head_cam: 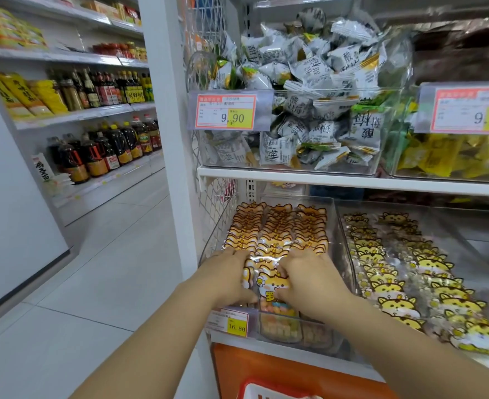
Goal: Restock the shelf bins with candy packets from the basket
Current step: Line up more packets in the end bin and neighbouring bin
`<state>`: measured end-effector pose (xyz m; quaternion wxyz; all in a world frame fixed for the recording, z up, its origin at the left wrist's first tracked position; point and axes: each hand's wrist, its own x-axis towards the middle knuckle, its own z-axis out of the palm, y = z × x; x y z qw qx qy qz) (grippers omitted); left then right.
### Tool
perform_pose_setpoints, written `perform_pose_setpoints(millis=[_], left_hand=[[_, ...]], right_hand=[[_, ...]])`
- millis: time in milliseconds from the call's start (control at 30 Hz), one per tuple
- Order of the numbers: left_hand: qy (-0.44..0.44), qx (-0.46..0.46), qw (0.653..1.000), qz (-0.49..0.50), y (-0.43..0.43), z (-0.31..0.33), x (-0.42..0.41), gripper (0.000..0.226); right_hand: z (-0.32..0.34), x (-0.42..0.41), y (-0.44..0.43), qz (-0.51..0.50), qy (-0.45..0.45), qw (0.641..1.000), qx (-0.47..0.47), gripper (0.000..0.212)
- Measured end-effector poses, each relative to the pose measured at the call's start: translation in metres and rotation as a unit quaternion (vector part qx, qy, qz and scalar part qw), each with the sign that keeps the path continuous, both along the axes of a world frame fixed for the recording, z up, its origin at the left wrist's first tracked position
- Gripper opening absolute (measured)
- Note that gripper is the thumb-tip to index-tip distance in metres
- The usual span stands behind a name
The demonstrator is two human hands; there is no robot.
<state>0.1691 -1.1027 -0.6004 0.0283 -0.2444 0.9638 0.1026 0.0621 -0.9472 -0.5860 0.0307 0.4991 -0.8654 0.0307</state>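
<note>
Head view looks down at two bare arms reaching into a clear bin [281,326] on the low shelf. The left hand [229,279] and the right hand [306,286] both curl their fingers round one candy packet [272,286], an orange one with a little cartoon animal face. The packet stands at the very front of the bin, touching the neat rows of orange packets [278,228] behind it. Things could go wrong here, I think. The front wall of the bin is low, so the packet could tip over it and drop if the hands let go too soon. A hard push could also knock the rows crooked. The red basket [266,390] peeks in at the bottom edge, just under the shelf. A price tag [231,322] on the bin front reads 16.80. Up higher, a tag [226,112] on a bin of grey and white packets [309,82] reads 9.90, and another tag [471,110] further right reads 9.90 too. Those grey packets have big Chinese letters on them. The small print on the tags is too blurry to read. Yellow animal packets [396,283] fill the next bin to the right.
</note>
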Motion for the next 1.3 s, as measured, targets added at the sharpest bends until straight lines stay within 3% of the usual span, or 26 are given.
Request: perform_pose_setpoints(millis=[133, 267, 367, 467, 533, 567, 700, 833, 1033, 1200, 1300], left_hand=[[0.014, 0.024, 0.999, 0.026, -0.001, 0.0, -0.012, 0.089], [0.039, 0.065, 0.997, 0.023, -0.003, -0.002, -0.013, 0.093], [0.048, 0.039, 0.998, -0.011, -0.005, -0.005, -0.007, 0.077], [0.08, 0.095, 0.992, -0.005, -0.004, -0.004, -0.001, 0.07], [0.099, 0.13, 0.986, 0.02, -0.006, 0.001, -0.005, 0.042], [0.102, 0.121, 0.987, 0.027, -0.006, 0.003, -0.008, 0.029], [0.114, 0.029, 0.992, 0.043, -0.009, 0.007, -0.02, 0.017], [0.107, -0.01, 0.992, 0.059, -0.006, 0.012, -0.029, 0.013], [0.073, -0.035, 0.995, 0.062, -0.004, 0.016, -0.04, 0.014], [0.026, -0.045, 0.997, 0.061, -0.006, 0.02, -0.048, 0.023], [0.017, -0.081, 0.995, 0.047, -0.005, 0.02, -0.049, 0.033]], right_hand=[[0.004, -0.003, 0.001, -0.032, -0.02, 0.999, -0.007, 0.052], [0.005, -0.001, -0.002, 0.002, -0.047, 0.999, -0.004, 0.043], [0.001, 0.003, 0.002, 0.023, -0.032, 0.999, -0.001, 0.045], [0.001, -0.003, 0.004, -0.001, -0.1, 0.993, -0.067, 0.034], [0.005, -0.014, 0.002, -0.034, -0.133, 0.988, -0.072, 0.033], [0.005, -0.019, 0.0, -0.045, -0.138, 0.988, -0.059, 0.033], [0.002, -0.032, -0.012, -0.056, -0.189, 0.978, -0.062, 0.022], [0.002, -0.034, -0.017, -0.045, -0.223, 0.971, -0.073, 0.016], [-0.008, -0.028, -0.019, -0.021, -0.18, 0.978, -0.102, 0.012], [-0.01, -0.036, -0.019, -0.007, -0.167, 0.972, -0.165, 0.02], [-0.013, -0.042, -0.022, -0.027, -0.168, 0.977, -0.125, 0.026]])
